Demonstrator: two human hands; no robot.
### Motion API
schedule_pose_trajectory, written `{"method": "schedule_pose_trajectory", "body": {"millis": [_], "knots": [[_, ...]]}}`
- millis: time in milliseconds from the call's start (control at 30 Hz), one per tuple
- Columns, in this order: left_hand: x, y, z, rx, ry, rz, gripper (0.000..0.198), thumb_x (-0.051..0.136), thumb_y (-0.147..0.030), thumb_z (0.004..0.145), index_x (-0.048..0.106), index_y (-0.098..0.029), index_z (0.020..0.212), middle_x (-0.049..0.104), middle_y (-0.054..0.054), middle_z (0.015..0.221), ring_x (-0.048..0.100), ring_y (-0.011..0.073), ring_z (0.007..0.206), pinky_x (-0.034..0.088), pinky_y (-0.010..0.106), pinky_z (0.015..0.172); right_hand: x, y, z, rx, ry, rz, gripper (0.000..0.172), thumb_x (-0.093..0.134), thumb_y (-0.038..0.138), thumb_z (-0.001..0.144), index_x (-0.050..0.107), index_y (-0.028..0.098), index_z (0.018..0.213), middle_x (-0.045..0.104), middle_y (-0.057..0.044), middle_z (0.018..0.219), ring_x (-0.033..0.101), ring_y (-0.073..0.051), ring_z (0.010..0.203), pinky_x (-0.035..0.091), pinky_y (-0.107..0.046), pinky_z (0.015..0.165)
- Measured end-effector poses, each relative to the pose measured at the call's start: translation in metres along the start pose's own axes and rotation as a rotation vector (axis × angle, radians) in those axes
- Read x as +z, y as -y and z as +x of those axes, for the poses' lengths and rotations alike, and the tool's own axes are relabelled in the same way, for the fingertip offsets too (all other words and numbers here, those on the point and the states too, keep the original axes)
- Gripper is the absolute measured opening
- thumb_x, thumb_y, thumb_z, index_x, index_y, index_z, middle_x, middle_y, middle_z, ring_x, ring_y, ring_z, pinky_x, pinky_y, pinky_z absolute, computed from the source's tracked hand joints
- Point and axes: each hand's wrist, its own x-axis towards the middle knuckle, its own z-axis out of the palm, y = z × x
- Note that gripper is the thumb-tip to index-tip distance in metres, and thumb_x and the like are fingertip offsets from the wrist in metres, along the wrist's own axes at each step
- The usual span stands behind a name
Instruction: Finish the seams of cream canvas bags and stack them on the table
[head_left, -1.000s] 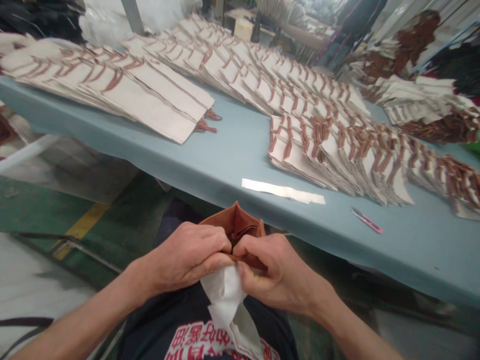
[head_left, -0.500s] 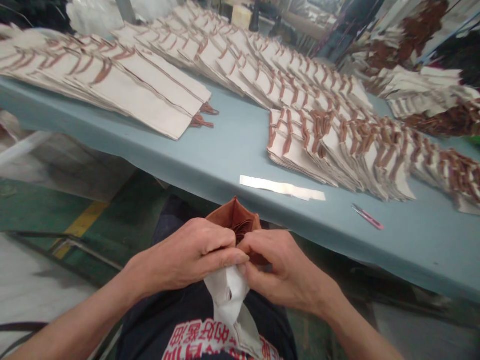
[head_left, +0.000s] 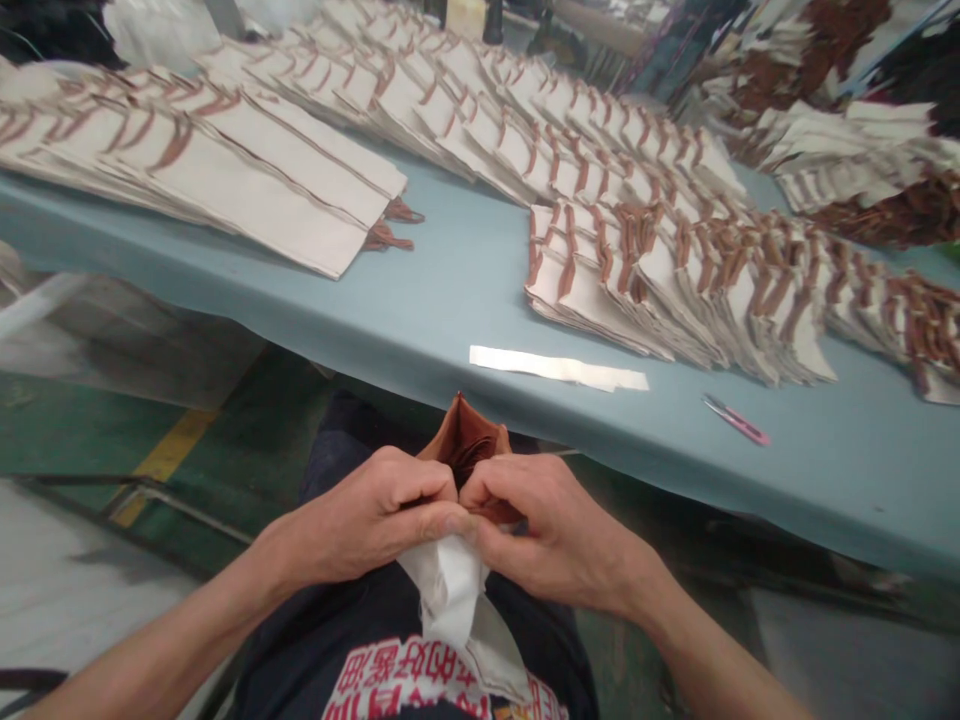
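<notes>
A cloth bag with a brown open part [head_left: 444, 440] and a white part [head_left: 451, 590] is held in front of my body, over my dark apron. My left hand [head_left: 394, 510] pinches its edge between thumb and curled fingers. Close against it, my right hand [head_left: 544, 520] pinches the same edge, the two thumbs nearly touching. Brown folds lie inside the opening beyond my fingers. White cloth hangs down from the pinch toward the red lettering on the apron. My fingers hide the exact spot they grip.
Ahead is a blue-green table [head_left: 435, 280]. On it lie a white strip [head_left: 555, 368], a pink-handled thread snipper [head_left: 739, 420], stacked cream bags with brown trim [head_left: 285, 185] at left and more folded stacks [head_left: 615, 290] at right. A dark metal bar [head_left: 142, 482] is at lower left.
Both hands and the bag have shifted slightly left in view, still pinching the edge with the thumbs close together. The table items appear slightly higher as the camera moves.
</notes>
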Motion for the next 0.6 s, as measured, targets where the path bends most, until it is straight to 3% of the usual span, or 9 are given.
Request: {"method": "schedule_pose_trajectory", "body": {"millis": [233,400,600], "knots": [[-0.002,-0.009,0.004,-0.05,0.029,-0.075,0.043,0.056,-0.034,0.103,0.045,-0.017,0.065,0.036,-0.008,0.06,0.032,0.007,0.054,0.023,0.02,0.049,-0.004,-0.001,0.002,0.023,0.026,0.062,0.019,0.063,0.02,0.092,0.055,0.018,0.074,0.053,0.005,0.067,0.043,-0.009,0.057,0.03,-0.024,0.06],[0.002,0.001,0.005,-0.101,-0.004,-0.316,0.056,0.053,-0.057,0.102,0.039,-0.019,0.063,0.028,-0.008,0.061,0.025,0.008,0.054,0.02,0.022,0.047,-0.013,-0.004,0.004,0.025,0.109,0.058,0.031,0.041,0.025,0.103,0.049,0.02,0.074,0.053,0.001,0.071,0.048,-0.013,0.066,0.034,-0.029,0.067],[0.001,0.001,0.001,-0.157,-0.042,-0.338,0.067,0.05,-0.076,0.095,0.037,-0.02,0.062,0.026,-0.008,0.059,0.022,0.0079,0.053,0.017,0.023,0.046,-0.014,-0.011,0.001,0.026,0.118,0.076,0.041,0.036,0.032,0.109,0.041,0.021,0.07,0.045,0.003,0.069,0.043,-0.013,0.062,0.031,-0.029,0.064]]}}
